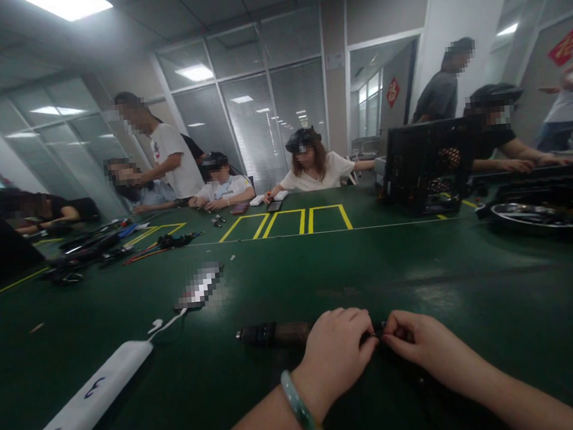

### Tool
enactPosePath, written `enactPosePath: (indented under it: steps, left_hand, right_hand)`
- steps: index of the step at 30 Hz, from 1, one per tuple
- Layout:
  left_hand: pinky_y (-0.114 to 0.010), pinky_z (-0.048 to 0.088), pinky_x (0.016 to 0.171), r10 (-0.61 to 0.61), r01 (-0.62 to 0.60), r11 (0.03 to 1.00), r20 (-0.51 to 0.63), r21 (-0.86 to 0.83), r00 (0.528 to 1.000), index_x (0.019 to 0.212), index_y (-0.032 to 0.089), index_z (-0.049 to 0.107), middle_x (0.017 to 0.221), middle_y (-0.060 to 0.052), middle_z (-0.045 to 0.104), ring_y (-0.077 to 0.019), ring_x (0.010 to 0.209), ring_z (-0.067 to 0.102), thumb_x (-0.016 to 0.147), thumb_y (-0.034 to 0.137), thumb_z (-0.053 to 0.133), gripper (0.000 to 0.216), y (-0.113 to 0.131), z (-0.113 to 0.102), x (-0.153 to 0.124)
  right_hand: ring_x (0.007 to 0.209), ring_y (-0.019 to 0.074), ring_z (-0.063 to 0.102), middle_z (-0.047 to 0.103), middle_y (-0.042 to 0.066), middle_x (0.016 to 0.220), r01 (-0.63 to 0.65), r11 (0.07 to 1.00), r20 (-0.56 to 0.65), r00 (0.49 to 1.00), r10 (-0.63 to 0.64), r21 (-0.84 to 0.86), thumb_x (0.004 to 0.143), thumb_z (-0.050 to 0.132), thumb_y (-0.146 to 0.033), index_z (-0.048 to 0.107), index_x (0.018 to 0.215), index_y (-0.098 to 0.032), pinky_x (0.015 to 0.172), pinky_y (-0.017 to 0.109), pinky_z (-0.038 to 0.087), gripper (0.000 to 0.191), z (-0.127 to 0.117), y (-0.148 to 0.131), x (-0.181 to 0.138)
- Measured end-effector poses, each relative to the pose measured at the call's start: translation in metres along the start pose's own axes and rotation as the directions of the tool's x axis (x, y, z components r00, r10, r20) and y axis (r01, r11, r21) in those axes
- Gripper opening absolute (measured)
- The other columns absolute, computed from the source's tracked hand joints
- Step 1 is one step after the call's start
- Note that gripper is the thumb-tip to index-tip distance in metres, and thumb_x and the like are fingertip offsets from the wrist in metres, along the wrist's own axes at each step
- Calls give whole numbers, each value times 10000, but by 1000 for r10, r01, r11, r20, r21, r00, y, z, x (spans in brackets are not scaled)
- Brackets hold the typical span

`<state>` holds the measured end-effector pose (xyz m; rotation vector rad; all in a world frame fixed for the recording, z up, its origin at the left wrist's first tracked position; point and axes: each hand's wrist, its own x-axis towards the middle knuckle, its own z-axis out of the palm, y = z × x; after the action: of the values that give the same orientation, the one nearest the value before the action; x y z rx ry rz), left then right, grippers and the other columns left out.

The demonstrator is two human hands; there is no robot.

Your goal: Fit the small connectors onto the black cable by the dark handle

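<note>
My left hand [339, 351], with a pale green bangle on the wrist, is closed over a dark cylindrical tool [273, 334] that lies on the green table [321, 272]; the tool's ribbed end sticks out to the left. My right hand [418, 340] meets it fingertip to fingertip, pinching a small dark part at the tool's right end. What that part is stays hidden by the fingers.
A white power bank [85, 406] with a white cable lies at the left, beside a phone [200, 287]. Yellow tape boxes [287, 221] mark the table's middle. Other people sit and stand around the far edge. A black crate [425, 166] and dark cables [94, 252] lie further off.
</note>
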<state>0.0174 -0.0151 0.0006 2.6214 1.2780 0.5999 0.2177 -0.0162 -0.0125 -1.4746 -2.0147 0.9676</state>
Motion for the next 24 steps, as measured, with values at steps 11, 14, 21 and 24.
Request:
enactPosePath:
  steps: [11, 14, 21, 24]
  left_hand:
    - [-345, 421, 889, 47, -47, 999, 1, 14, 999, 915, 229, 583, 1055, 16, 639, -190, 979, 575, 839, 238, 638, 94, 0, -1, -1]
    - [-351, 418, 899, 45, -45, 999, 3, 19, 999, 924, 219, 585, 1056, 1, 637, -191, 970, 577, 848, 217, 610, 81, 0, 0, -1]
    - [-347, 441, 872, 23, -23, 1000, -1, -17, 1000, 926, 207, 591, 1028, -14, 642, -193, 939, 589, 867, 226, 579, 63, 0, -2, 0]
    - [-351, 442, 872, 25, -25, 999, -4, -23, 1000, 922, 208, 592, 1022, -10, 643, -189, 934, 591, 870, 235, 576, 61, 1, -2, -1]
  right_hand:
    - [636, 139, 574, 645, -8, 689, -16, 999, -19, 1000, 15, -37, 840, 546, -316, 598, 761, -184, 562, 213, 395, 162, -2, -5, -1]
    - [639, 139, 578, 646, -8, 691, -15, 999, -9, 1000, 15, -33, 843, 542, -329, 609, 773, -184, 558, 213, 396, 174, -3, -5, -1]
    - [637, 140, 583, 653, -3, 707, -17, 1000, 36, 999, 17, 1, 851, 546, -354, 619, 807, -184, 553, 213, 400, 190, -5, -1, 0]
    - [652, 140, 590, 658, -2, 727, -20, 999, 52, 998, 17, 47, 852, 550, -365, 625, 826, -183, 557, 209, 407, 199, -6, 3, 1]
